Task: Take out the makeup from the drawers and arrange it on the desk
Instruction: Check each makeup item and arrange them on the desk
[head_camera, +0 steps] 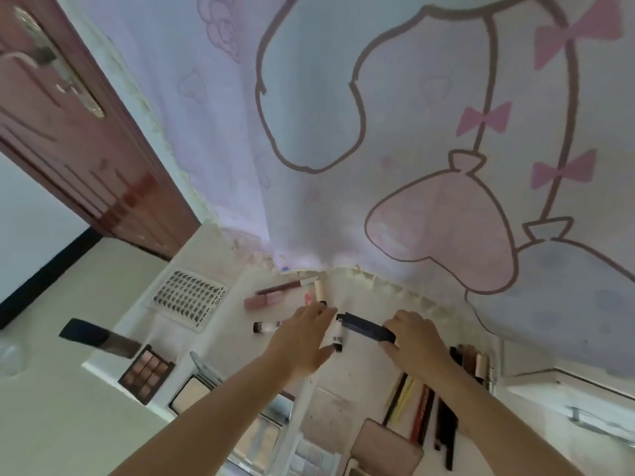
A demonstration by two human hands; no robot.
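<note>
Head view: left hand pinches the white tube, long axis near-far. Right hand grips the dark blue tube's right end; that tube runs left-right, touching the white one.

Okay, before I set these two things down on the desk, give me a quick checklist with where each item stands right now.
1. Left hand has a hold on the white tube: ok, fingers wrap it.
2. Right hand has the dark blue case: ok, fingers curl over its right end.
3. Tube and case apart: cannot tell, their ends meet or overlap in this view.
4. Bare spot on the desk below the hands: ok, open white surface there.
5. Lip products at the back out of the way: ok, they lie beyond the left hand.
6. Pencils out of the way: ok, they lie nearer the person, under the right forearm.
</note>
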